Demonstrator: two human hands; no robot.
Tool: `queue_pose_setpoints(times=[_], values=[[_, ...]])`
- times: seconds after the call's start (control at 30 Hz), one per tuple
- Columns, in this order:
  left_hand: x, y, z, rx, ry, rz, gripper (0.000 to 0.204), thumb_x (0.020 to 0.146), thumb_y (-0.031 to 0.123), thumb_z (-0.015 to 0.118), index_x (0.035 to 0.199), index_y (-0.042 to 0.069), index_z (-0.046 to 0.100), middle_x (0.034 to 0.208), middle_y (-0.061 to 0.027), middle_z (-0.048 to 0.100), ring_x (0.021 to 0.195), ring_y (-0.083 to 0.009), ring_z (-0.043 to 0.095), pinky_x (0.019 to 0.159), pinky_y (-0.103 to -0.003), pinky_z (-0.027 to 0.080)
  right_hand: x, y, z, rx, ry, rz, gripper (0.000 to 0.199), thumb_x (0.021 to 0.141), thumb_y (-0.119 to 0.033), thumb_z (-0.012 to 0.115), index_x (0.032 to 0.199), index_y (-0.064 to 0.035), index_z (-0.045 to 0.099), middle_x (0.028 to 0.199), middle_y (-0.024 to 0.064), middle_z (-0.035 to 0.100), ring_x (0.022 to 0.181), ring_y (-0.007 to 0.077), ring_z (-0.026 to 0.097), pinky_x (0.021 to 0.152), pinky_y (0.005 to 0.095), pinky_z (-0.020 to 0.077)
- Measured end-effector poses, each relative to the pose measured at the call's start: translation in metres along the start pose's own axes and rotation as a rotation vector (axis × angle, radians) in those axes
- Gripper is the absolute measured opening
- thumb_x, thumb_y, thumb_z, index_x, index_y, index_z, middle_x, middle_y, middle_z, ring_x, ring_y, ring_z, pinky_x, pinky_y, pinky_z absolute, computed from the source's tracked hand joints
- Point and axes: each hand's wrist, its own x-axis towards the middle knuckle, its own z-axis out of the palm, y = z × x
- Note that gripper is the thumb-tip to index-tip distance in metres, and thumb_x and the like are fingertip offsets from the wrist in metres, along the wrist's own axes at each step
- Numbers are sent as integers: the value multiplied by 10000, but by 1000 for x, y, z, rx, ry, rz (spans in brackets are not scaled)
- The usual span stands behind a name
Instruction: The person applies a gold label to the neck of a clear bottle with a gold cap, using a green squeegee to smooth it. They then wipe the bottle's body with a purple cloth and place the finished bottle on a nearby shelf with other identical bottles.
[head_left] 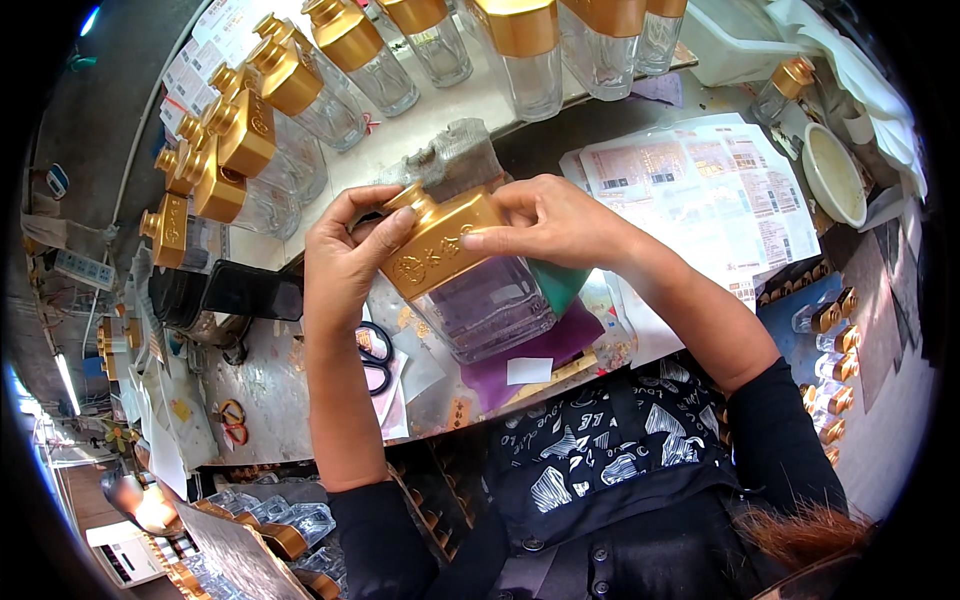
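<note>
Between my two hands is a clear, square glass bottle (480,305) with a gold shoulder and neck, tilted over the bench. Raised characters stand out on its gold face. My left hand (355,240) grips the gold part near the neck, thumb on the front. With thumb and bent fingers, my right hand (545,220) holds the other end of the gold shoulder. Under the bottle lie a purple cloth (530,352) with a small white slip (529,371) on it and a green piece (558,286). A crumpled grey cloth (450,160) is just behind the bottle.
Several gold-topped bottles (300,90) stand along the raised board at the back. Dark-handled scissors (374,345) and a black phone (253,291) lie left of the bottle. Printed sheets (700,190) and a white bowl (833,175) are on the right. More bottles (300,525) fill a box lower left.
</note>
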Motion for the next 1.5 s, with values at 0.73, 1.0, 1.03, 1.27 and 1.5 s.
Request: queue_pose_setpoints(times=[0.73,1.0,1.03,1.27,1.5], values=[[-4,1,-14,-138,-127,-67,313,801,30,726,1090,-14,614,970,-113,686,885,-134,655,788,-248,522,-5,9,-8,119,-107,-43,492,763,-510,718,779,-24,644,629,-28,453,593,71,396,526,260,302],[8,-25,-24,-184,-244,85,317,809,17,710,1115,-19,633,1025,-101,686,946,-142,653,846,-265,518,-2,19,-15,174,-216,-105,409,787,-434,731,853,-38,658,670,-69,426,657,49,391,573,236,303],[6,-25,-21,-205,-228,80,330,815,27,707,1132,-18,629,1039,-97,684,954,-141,649,854,-266,513,-2,19,-15,172,-229,-103,405,787,-428,734,862,-37,660,674,-71,428,661,48,391,574,235,304],[-6,-30,-14,-225,-144,71,384,867,106,677,1222,-14,591,1082,-90,672,996,-126,622,908,-263,469,-1,23,-14,167,-200,-113,413,797,-429,729,907,-35,670,719,-55,475,687,49,413,599,237,325],[-14,-28,-12,-223,-78,79,365,886,116,659,1218,-20,587,1062,-113,670,983,-156,632,909,-267,473,1,23,-13,137,-194,-139,405,819,-429,712,919,-38,674,782,-39,564,735,53,473,648,250,387]])
